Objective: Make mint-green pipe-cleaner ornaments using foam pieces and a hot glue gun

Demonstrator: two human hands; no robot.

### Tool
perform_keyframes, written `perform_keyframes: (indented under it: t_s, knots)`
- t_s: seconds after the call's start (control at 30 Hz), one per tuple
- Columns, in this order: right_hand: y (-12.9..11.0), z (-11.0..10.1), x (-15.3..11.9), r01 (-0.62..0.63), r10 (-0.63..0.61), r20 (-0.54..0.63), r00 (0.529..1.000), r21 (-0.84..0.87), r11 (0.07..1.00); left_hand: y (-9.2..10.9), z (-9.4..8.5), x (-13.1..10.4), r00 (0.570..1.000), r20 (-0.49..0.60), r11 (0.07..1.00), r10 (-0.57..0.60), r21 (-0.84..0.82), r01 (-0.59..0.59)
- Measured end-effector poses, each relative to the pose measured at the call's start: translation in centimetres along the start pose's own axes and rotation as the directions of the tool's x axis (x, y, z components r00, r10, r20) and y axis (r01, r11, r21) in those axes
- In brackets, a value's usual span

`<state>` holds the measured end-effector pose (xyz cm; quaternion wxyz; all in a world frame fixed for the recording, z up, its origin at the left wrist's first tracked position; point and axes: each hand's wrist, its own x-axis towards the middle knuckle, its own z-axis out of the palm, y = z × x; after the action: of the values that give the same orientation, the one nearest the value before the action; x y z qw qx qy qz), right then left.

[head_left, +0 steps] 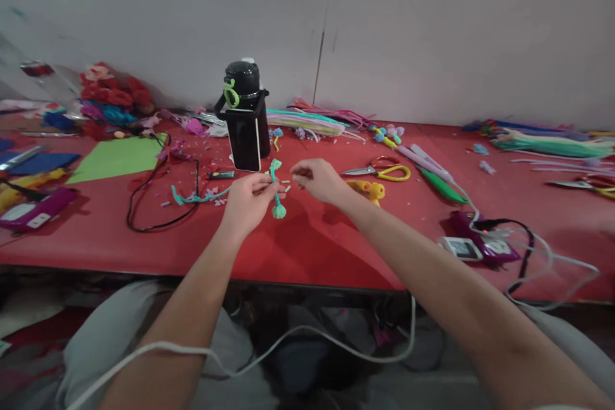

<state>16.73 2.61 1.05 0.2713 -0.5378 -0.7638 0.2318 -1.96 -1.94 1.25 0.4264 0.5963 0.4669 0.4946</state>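
Between the thumb and fingers of my left hand (254, 195) is a green pipe cleaner (272, 173), with a fuzzy bunched tuft at its upper end and a rounder tuft (279, 211) at its lower end. A longer teal pipe cleaner (206, 198) runs along the table to the left of this hand; whether it joins the held piece is hidden. My right hand (314, 178) is just to the right, apart from the tufts, with thumb and fingers drawn together in a pinch. Anything between those fingertips is too small to make out. Short green clippings (287, 189) lie between the hands.
A black bottle (243, 86) with a phone (244, 142) against it stands behind my left hand. Scissors (384, 170), a yellow glue gun (368, 190) and a green-and-lilac tool (442, 186) lie to the right. Pipe cleaner bundles (312, 120) line the back; cables (163, 229) cross the red table.
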Motion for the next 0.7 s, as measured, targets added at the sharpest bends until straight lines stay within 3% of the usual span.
perform_keyframes:
  t_s: [0.1, 0.17, 0.33, 0.47, 0.57, 0.7]
  knots:
    - [0.3, -1.2, -4.6, 0.093, -0.086, -0.039, 0.996, 0.289, 0.953, 0.2, 1.1, -0.3, 0.998, 0.051, 0.993, -0.036, -0.107, 0.042]
    - [0.7, -1.8, -7.3, 0.082, -0.063, -0.062, 0.996, 0.393, 0.916, 0.3, 2.1, -0.4, 0.993, 0.094, 0.979, -0.068, -0.185, 0.085]
    - [1.5, -2.7, -12.1, 0.090, -0.011, -0.185, 0.983, 0.422, 0.902, 0.3, 4.8, -1.1, 0.974, 0.195, 0.945, -0.119, -0.280, 0.172]
    - [1.8, -2.7, -13.8, 0.073, 0.071, -0.294, 0.953, 0.454, 0.888, -0.2, 6.0, -1.8, 0.961, 0.240, 0.934, -0.136, -0.292, 0.205]
    - [2.1, -2.5, -14.1, 0.027, 0.137, -0.273, 0.952, 0.521, 0.853, -0.5, 6.3, -2.2, 0.961, 0.244, 0.939, -0.134, -0.279, 0.202]
    - [2.1, -2.4, -14.3, 0.074, 0.097, -0.278, 0.956, 0.548, 0.833, -0.6, 6.5, -2.6, 0.962, 0.251, 0.944, -0.109, -0.276, 0.179]
